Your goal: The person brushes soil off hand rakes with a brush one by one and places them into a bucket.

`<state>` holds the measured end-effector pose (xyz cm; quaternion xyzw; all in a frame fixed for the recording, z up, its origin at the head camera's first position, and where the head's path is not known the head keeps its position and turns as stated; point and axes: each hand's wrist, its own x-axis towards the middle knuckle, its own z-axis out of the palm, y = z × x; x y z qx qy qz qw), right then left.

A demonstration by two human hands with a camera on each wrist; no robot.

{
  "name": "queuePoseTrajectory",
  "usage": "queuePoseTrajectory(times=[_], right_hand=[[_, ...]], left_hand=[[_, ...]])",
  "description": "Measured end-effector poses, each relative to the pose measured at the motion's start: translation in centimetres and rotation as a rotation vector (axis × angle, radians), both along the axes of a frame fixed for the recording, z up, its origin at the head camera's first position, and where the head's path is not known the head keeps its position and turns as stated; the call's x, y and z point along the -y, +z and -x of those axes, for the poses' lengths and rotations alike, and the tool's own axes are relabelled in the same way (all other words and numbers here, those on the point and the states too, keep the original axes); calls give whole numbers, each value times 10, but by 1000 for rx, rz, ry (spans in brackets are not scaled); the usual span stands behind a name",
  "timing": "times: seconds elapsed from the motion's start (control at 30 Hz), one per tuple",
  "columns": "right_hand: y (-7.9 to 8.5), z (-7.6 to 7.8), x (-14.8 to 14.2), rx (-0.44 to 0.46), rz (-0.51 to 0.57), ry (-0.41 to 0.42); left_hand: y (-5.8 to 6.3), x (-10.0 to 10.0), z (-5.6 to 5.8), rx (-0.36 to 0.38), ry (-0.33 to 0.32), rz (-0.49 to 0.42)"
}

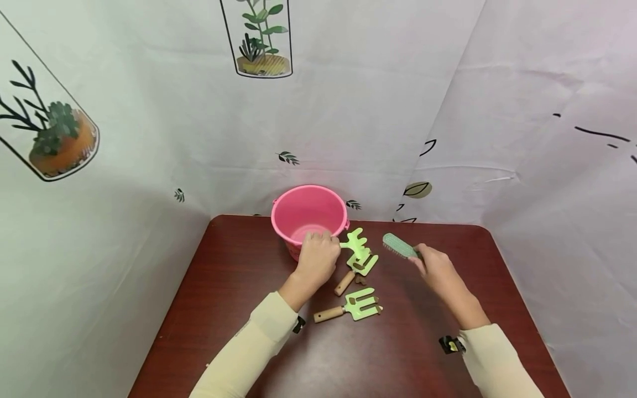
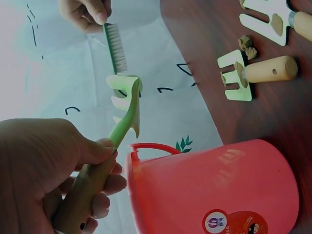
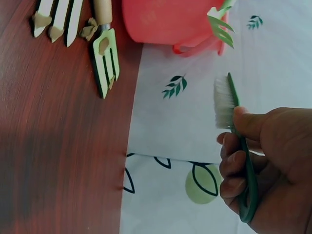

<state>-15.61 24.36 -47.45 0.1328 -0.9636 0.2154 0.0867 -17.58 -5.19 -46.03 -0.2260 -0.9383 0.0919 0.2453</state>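
My left hand [image 1: 318,257] grips the wooden handle of a small green garden rake [image 2: 127,114], fingers wrapped round it. Its curved tines point toward the right, beside the pink bucket [image 2: 219,180]. A green brush [image 3: 227,103] with pale bristles is in my right hand [image 1: 438,270], the thumb pressed along its back. In the head view the brush head stands apart from the rake, a short way to its right. Both tools are held above the table. On the table lie two green hand forks, one nearer [image 1: 360,305] and one farther [image 1: 368,267], with brown clumps on their tines.
The bucket stands at the back of the dark red table [image 1: 224,276], close to the white printed cloth [image 1: 378,127] that hangs behind and at both sides. A loose brown clump [image 1: 360,280] lies between the two forks.
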Motion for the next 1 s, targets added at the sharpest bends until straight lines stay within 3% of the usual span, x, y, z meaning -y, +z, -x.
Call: queuePoseTrajectory(times=[0.2,0.5,1.0], right_hand=[[3,-2,8,-71,19,14],[3,-9,35,-237,9,123],[2,-5,57,-294,-138,161]], left_hand=[[0,0,-2,-15,0,-18],[5,-5,-3,-61,14,-8],[9,-14,0,-91,44,6]])
